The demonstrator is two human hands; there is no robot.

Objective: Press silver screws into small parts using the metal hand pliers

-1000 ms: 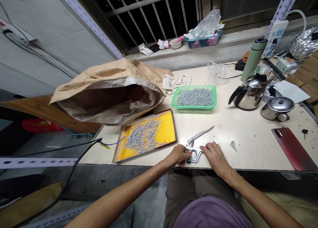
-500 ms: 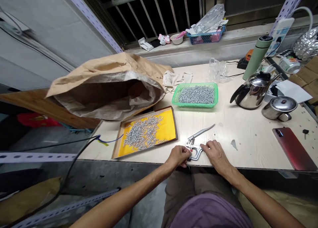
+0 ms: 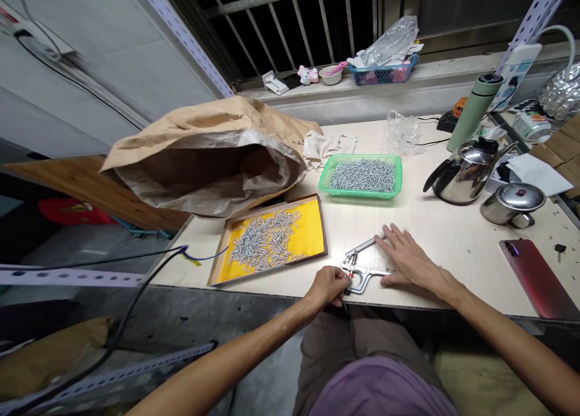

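Note:
Silver spring-loaded hand pliers (image 3: 360, 272) lie on the table near its front edge, handles spread apart and pointing right. Beside their jaw end, by a small red part, my left hand (image 3: 330, 285) is closed in a pinch; whatever sits between its fingertips is hidden. Over the handle ends is my right hand (image 3: 410, 260), fingers spread, its fingertips at the upper handle and its thumb by the lower one. To the left, a shallow tray (image 3: 322, 233) lined in yellow bears a heap of small silver metal pieces (image 3: 263, 240). More such pieces fill a green plastic basket (image 3: 361, 193).
A large brown paper sack (image 3: 217, 117) gapes behind the tray. At the right stand a steel kettle (image 3: 464, 174), a lidded steel cup (image 3: 512, 205), a green flask (image 3: 473, 113) and a red phone (image 3: 544, 277). A blue basket (image 3: 383, 72) sits on the sill.
My right hand has moved right and up from the pliers' body, its fingers opening out over the handles. My left hand stays at the jaw end. The view has shifted slightly.

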